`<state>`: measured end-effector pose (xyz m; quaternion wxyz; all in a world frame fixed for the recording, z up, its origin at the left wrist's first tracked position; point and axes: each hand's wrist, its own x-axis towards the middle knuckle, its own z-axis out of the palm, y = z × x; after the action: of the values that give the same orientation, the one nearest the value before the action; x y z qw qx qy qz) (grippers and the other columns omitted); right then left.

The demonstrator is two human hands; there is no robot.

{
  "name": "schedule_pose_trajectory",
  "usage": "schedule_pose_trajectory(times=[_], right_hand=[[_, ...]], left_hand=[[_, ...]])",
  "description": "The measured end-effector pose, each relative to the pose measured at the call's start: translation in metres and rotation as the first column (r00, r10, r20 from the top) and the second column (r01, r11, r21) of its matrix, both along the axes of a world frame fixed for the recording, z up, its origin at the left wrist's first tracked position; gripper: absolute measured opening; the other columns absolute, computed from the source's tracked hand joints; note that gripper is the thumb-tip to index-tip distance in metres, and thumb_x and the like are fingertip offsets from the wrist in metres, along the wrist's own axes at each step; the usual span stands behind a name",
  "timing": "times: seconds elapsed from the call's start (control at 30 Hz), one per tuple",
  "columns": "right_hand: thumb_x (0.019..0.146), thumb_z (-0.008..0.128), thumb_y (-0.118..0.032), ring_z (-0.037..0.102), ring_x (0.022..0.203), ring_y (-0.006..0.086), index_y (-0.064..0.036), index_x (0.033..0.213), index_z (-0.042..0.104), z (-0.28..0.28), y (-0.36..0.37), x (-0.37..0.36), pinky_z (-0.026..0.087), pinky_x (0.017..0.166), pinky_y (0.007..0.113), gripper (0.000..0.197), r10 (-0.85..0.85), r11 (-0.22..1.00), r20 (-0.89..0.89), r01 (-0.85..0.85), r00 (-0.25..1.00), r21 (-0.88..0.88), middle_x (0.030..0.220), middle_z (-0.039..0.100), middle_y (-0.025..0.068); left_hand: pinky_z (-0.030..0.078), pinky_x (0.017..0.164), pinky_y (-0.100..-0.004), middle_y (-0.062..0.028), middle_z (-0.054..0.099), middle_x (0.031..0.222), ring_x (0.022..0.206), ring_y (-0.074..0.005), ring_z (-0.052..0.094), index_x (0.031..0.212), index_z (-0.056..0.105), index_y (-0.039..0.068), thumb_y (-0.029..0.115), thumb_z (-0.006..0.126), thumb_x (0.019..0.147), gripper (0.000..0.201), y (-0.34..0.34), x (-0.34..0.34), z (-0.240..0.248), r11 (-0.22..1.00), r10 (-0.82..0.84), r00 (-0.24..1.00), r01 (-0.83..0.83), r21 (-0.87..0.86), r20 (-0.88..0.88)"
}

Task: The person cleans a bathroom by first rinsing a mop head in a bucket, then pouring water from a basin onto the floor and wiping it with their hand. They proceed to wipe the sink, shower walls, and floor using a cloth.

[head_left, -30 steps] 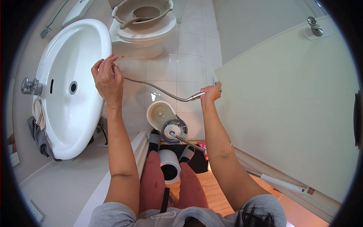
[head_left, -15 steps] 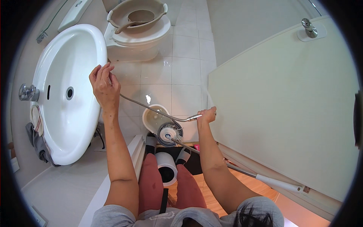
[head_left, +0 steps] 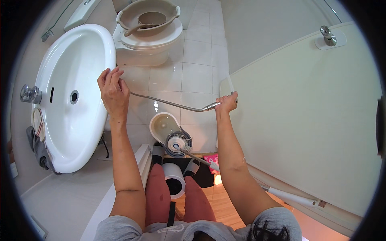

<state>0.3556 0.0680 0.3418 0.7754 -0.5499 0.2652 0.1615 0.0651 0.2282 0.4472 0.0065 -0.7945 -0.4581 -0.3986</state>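
My right hand (head_left: 228,103) is wrapped round a hand sprayer near the pale door, its metal hose end (head_left: 211,106) showing beside the fingers. A pale streak, perhaps water, rises beyond that hand. The flexible metal hose (head_left: 169,103) runs left and disappears behind my left hand (head_left: 114,90). That hand is at the near rim of the white sink (head_left: 109,52), fingers loosely bent and apart, with nothing seen in them. Below the hose stands a mop bucket (head_left: 153,127) holding cloudy water. A mop head (head_left: 177,142) sits in its round wringer, with the handle (head_left: 195,155) slanting toward me.
A toilet (head_left: 157,54) with a closed lid carries a brown basin (head_left: 124,18) and ladle-like scoop (head_left: 134,29). The pale door (head_left: 301,112) stands at right. Near my feet are a white cylindrical bin (head_left: 181,182) and a pink patterned item (head_left: 210,162). Cloths (head_left: 37,148) hang by the sink.
My right hand has moved up and slightly right with the sprayer, lifting the hose away from the bucket. My left hand stays by the sink rim.
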Motion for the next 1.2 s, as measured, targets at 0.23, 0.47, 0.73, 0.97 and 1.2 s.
schedule_pose_trajectory(times=[0.23,0.47,0.73,0.97,1.2], right_hand=[[0.080,0.051,-0.035,0.026,0.034,0.0133,-0.0139,0.053,0.023,0.015,0.016,0.004,0.023,0.035,0.029,0.045,0.064,0.997,0.045,-0.066,0.997,0.051,0.044,0.027,0.0003],[0.083,0.050,-0.031,0.026,0.034,0.0127,-0.0118,0.060,0.029,-0.014,-0.007,-0.005,0.024,0.034,0.029,0.036,0.124,0.989,-0.105,-0.131,0.987,-0.062,0.046,0.026,0.0004],[0.082,0.052,-0.032,0.027,0.033,0.0126,-0.0130,0.054,0.029,-0.023,0.015,-0.031,0.026,0.032,0.030,0.041,0.271,0.962,-0.110,-0.266,0.956,0.063,0.045,0.027,0.0005],[0.084,0.051,-0.032,0.029,0.033,0.0138,-0.0112,0.054,0.029,-0.007,0.041,-0.024,0.028,0.032,0.031,0.042,0.191,0.981,-0.001,-0.191,0.982,0.047,0.044,0.029,0.0020],[0.084,0.049,-0.029,0.028,0.036,0.0139,-0.0106,0.061,0.029,0.003,0.035,-0.005,0.027,0.035,0.031,0.036,0.144,0.990,0.011,-0.144,0.990,-0.012,0.049,0.028,0.0022]], left_hand=[[0.044,0.090,-0.0363,-0.0057,0.063,0.102,0.106,-0.0294,0.050,0.090,0.063,0.003,-0.008,0.053,0.071,0.024,-0.001,0.000,-0.002,1.000,-0.011,1.000,0.011,0.014,-0.010],[0.042,0.092,-0.0373,-0.0062,0.063,0.106,0.107,-0.0283,0.051,0.091,0.064,0.004,-0.012,0.050,0.068,0.031,-0.018,0.008,-0.004,0.994,-0.098,0.981,0.088,0.070,0.166],[0.042,0.086,-0.0389,-0.0088,0.059,0.109,0.105,-0.0319,0.050,0.089,0.065,0.003,-0.013,0.051,0.066,0.031,-0.093,0.024,-0.058,0.939,-0.217,0.947,0.269,-0.216,0.237],[0.043,0.084,-0.0392,-0.0102,0.059,0.109,0.103,-0.0320,0.050,0.089,0.064,0.003,-0.013,0.051,0.066,0.030,-0.118,0.019,-0.081,0.881,-0.216,0.935,0.310,-0.358,0.281],[0.046,0.076,-0.0353,-0.0097,0.059,0.110,0.101,-0.0288,0.052,0.090,0.064,0.002,-0.013,0.047,0.068,0.032,-0.110,0.018,-0.082,0.898,-0.177,0.953,0.259,-0.355,0.245]])
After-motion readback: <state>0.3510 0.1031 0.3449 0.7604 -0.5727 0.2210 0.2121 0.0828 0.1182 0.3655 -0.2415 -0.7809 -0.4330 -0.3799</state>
